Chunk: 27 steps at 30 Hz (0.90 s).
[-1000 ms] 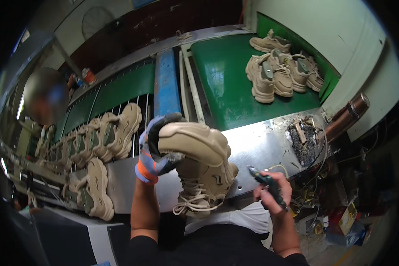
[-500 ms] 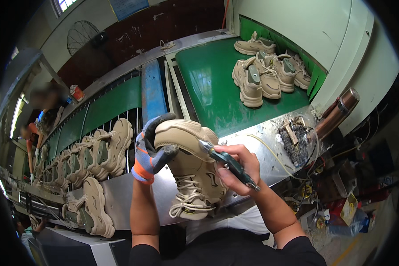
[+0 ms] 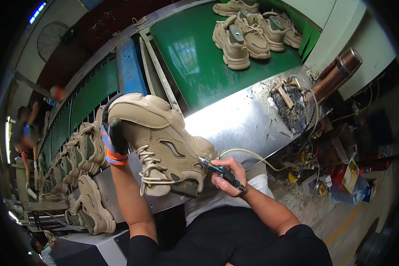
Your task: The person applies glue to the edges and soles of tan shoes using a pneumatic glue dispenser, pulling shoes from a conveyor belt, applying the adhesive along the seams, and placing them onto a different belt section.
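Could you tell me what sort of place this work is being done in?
Most likely a shoe factory line. Rows of identical beige shoes lie on a green conveyor belt, and the left hand holds up a beige shoe while the right hand applies a corded hand tool to it.

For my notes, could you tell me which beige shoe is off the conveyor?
The beige chunky-soled shoe held sole-up in the gloved left hand; the others rest on surfaces.

**Shoe held above the bench, rows to either side**

The shoe [image 3: 159,142] sits on the left hand [image 3: 115,142], raised over the metal bench [image 3: 244,119]; the right hand [image 3: 228,175] with a tool [image 3: 219,170] touches its right side; a row of shoes [image 3: 75,159] lies left; more shoes [image 3: 252,26] lie behind on the belt [image 3: 195,62]; a flask [image 3: 339,73] stands right.
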Tool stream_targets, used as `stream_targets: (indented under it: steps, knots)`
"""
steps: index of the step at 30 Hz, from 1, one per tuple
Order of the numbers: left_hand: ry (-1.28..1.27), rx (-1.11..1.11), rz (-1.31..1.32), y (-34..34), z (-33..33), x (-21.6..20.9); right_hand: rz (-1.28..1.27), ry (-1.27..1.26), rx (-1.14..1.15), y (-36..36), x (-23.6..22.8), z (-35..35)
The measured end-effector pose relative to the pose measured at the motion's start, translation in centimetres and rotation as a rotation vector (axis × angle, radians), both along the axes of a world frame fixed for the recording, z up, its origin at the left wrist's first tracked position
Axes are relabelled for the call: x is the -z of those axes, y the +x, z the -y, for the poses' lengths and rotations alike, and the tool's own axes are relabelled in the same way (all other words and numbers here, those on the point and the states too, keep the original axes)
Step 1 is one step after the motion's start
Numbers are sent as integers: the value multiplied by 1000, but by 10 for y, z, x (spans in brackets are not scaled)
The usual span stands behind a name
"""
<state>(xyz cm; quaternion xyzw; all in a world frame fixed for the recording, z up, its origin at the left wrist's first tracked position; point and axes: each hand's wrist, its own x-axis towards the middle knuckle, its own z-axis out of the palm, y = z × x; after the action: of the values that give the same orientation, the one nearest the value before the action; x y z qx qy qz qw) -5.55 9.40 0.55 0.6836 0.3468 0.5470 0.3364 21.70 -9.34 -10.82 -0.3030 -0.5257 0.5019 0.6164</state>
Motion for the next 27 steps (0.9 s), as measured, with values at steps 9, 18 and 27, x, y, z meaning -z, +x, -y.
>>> stream_targets:
  steps: [9,18,27]
  knots:
    - [-324,73,433,-27,30,36,-337,-274,-136,2,-1,5]
    - [-555,-449,232,-76,144,77,-305,-378,-78,-31,6,-6]
    - [-1159,-436,61,-60,286,56,-4,-274,2,-50,3,-1]
